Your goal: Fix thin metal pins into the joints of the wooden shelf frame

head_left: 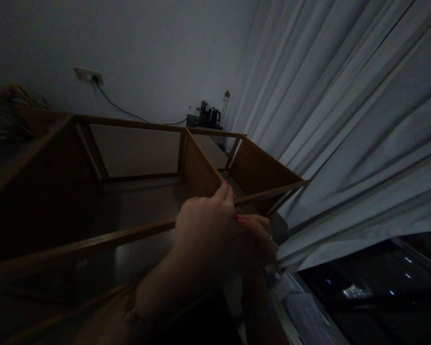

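Observation:
A brown wooden shelf frame with open compartments fills the left and middle of the dim view. My left hand reaches in from the bottom, its fingertips curled over the top edge of the upright divider where the front rail meets it. My right hand sits just behind and to the right of the left hand, largely hidden by it. Its fingers are curled together near the thin rail; what they hold is hidden. Pink nails show on both hands.
A pale curtain hangs along the right, over a dark window with small lights. A black kettle stands on a small table at the back wall. A wall socket with a cable is upper left. Papers lie below.

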A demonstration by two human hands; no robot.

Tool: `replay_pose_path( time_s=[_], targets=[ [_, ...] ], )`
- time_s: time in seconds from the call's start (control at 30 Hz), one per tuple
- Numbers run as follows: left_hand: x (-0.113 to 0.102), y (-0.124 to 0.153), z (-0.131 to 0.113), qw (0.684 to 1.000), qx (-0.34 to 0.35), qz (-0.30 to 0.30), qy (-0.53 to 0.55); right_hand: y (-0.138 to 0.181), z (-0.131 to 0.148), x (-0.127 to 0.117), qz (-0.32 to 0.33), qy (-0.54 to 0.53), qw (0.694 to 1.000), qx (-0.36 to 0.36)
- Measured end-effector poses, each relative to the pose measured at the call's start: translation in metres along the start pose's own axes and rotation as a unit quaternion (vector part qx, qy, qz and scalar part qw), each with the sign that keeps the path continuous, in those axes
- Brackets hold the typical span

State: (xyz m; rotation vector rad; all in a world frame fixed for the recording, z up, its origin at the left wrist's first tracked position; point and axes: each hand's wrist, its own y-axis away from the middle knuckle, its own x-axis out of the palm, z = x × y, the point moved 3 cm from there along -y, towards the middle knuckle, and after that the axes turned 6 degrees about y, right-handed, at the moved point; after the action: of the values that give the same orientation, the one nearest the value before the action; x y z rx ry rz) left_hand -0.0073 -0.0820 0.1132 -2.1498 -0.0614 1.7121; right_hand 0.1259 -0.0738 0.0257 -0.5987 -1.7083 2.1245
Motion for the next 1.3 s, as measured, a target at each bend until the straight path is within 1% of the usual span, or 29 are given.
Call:
replay_pose_path(
  time_s=[0.17,0.23,0.3,0.4,0.47,0.53,0.6,0.73,0.77,0.9,0.97,1.1,1.2,1.3],
  targets=[
    [-0.001,0.0,-0.001,1.0,-0.006,-0.002,0.015,0.003,-0.008,-0.001,-0.039,-0.011,0.997,0.068],
    [-0.001,0.0,-0.001,1.0,-0.003,-0.01,0.015,0.003,-0.01,0.0,-0.046,-0.006,0.996,0.071],
    [0.0,0.001,0.0,1.0,0.0,-0.013,0.008,0.003,-0.009,-0.001,-0.049,0.014,0.997,0.05],
    [0.002,0.002,0.001,1.0,0.004,-0.018,-0.002,0.001,-0.003,-0.003,-0.049,0.065,0.996,-0.026],
    [0.002,0.002,0.002,1.0,0.003,-0.018,-0.003,0.001,0.002,-0.004,-0.037,0.103,0.991,-0.076],
    [0.0,0.002,0.002,1.0,0.002,-0.015,0.004,0.002,0.004,-0.005,-0.013,0.134,0.986,-0.098],
    [-0.002,0.002,0.0,1.0,0.004,-0.009,0.014,0.003,0.003,-0.006,-0.002,0.15,0.985,-0.089],
    [-0.004,0.001,-0.001,1.0,0.001,0.013,0.015,0.003,-0.003,-0.011,-0.037,0.157,0.986,-0.047],
    [-0.004,0.001,-0.001,1.0,0.003,0.018,0.01,0.002,-0.003,-0.012,-0.033,0.152,0.987,-0.039],
    [-0.002,0.0,0.0,1.0,0.01,0.009,-0.002,-0.005,0.004,-0.01,0.032,0.117,0.992,-0.034],
    [-0.001,0.001,0.0,1.0,0.007,0.004,-0.003,-0.009,0.008,-0.009,0.055,0.113,0.992,-0.031],
    [-0.001,0.0,0.0,1.0,0.006,0.005,0.0,-0.013,0.012,-0.009,0.069,0.1,0.993,0.002],
    [-0.002,0.0,-0.001,1.0,0.006,0.007,0.004,-0.013,0.012,-0.009,0.083,0.109,0.991,0.004],
    [-0.003,0.001,0.0,1.0,0.004,-0.005,0.014,-0.014,0.014,-0.01,0.08,0.111,0.991,-0.003]
  ],
)
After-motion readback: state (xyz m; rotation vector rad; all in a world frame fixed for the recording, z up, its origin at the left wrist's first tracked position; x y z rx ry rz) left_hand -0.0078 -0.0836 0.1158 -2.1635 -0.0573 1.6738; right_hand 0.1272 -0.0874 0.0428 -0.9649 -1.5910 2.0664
